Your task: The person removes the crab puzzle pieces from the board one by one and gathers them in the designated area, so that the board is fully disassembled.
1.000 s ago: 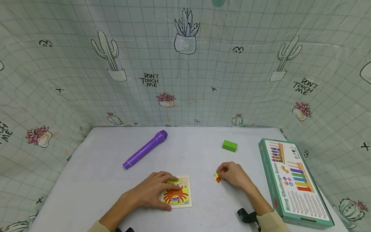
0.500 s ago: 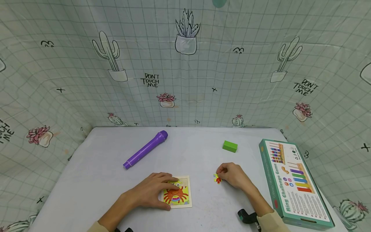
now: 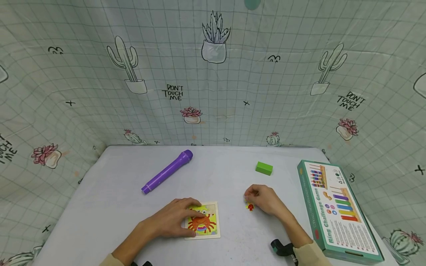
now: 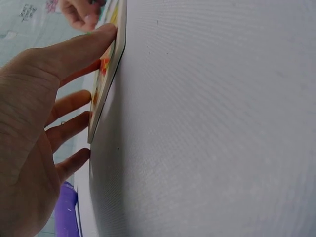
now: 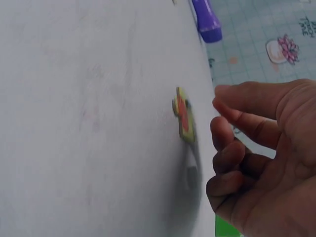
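A small square puzzle board point(image 3: 213, 221) with a red crab on yellow lies on the white table. My left hand point(image 3: 174, 220) spreads over its left side. The thumb point(image 4: 106, 37) touches the near edge, and other fingertips point(image 4: 84, 118) are right at the board's edge. To the right, a loose puzzle piece point(image 3: 250, 207), yellow and red, lies on the table. My right hand point(image 3: 266, 199) is just above it with fingers bent and nothing between them. In the right wrist view, the piece point(image 5: 183, 116) is apart from the right fingertips point(image 5: 222, 94).
A purple microphone-shaped stick point(image 3: 168, 171) lies at the back left. Farther back on the right is a green block point(image 3: 264, 168). A boxed ring game point(image 3: 339, 210) lies along the right side. A black device point(image 3: 283, 247) is by the right wrist. Cactus-print cloth point(image 3: 213, 92) surrounds the table.
My right hand has let go of the puzzle piece and shifted slightly up and left. The left fingertips have drawn back a little on the board, which stays in place.
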Demonstrator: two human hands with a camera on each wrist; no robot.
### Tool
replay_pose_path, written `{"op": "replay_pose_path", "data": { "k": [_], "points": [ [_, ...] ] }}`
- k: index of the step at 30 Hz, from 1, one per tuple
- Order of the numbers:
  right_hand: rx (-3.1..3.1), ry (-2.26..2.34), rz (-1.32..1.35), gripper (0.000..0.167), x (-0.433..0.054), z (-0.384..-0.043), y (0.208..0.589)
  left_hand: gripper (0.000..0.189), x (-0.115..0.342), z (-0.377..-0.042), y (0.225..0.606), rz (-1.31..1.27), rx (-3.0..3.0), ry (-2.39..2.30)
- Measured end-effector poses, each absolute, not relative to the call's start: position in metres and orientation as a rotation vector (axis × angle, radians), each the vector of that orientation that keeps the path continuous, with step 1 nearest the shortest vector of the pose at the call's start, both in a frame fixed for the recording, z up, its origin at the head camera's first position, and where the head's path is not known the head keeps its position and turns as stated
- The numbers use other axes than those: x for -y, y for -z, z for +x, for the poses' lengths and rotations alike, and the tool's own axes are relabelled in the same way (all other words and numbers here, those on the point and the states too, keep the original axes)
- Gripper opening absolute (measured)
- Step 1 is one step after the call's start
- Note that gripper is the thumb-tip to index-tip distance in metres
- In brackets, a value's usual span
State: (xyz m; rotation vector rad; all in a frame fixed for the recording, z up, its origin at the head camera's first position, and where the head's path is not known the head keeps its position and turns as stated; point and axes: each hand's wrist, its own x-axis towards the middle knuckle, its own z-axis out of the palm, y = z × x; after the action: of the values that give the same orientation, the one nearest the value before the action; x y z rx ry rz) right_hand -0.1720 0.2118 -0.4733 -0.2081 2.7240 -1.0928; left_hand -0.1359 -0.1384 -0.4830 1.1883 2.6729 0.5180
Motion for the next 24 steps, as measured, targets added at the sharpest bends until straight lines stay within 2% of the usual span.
{"op": "replay_pose_path", "data": {
  "k": [15, 24],
  "points": [
    [-2.533, 1.101, -0.608, 0.009, -0.149, -0.157, 0.476, 0.050, 0.140, -0.136, 0.480, 1.145, -2.655, -0.540],
    [-2.555, 0.990, -0.722, 0.021, -0.126, -0.151, 0.481, 0.044, 0.141, -0.136, 0.481, 1.182, -2.675, -0.540]
  ]
}}
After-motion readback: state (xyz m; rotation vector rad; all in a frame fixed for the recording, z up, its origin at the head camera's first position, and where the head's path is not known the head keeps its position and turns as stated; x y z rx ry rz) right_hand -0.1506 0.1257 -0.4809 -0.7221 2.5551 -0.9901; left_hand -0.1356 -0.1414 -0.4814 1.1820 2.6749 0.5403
